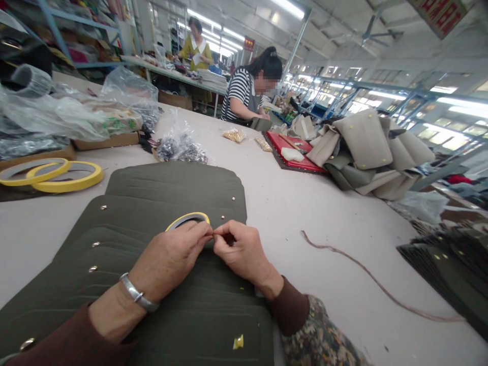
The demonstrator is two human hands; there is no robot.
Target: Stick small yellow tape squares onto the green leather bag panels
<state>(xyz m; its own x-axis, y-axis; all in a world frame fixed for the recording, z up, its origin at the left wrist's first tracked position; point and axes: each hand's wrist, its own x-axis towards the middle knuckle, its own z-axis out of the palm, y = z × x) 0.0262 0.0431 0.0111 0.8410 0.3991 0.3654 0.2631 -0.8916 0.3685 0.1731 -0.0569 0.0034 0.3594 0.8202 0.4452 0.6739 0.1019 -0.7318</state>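
Observation:
My left hand (173, 256), with a silver bracelet at the wrist, is closed around a roll of yellow tape (189, 217), whose upper rim shows behind the fingers. Its fingertips meet those of my right hand (242, 251), which is pinched shut. Whatever sits between the touching fingertips is too small to make out. Below both hands lie overlapping dark olive panels (175, 185) with small gold-coloured studs along their edges. A scrap of yellow tape (238, 341) sticks to the nearest panel.
Two yellow tape rolls (72, 178) lie at left, near plastic bags (110, 109). A brown cord (366, 269) crosses the table at right. Beige and olive pieces (362, 142) are heaped beside a red pad (292, 152). A person in stripes (238, 94) works across the table.

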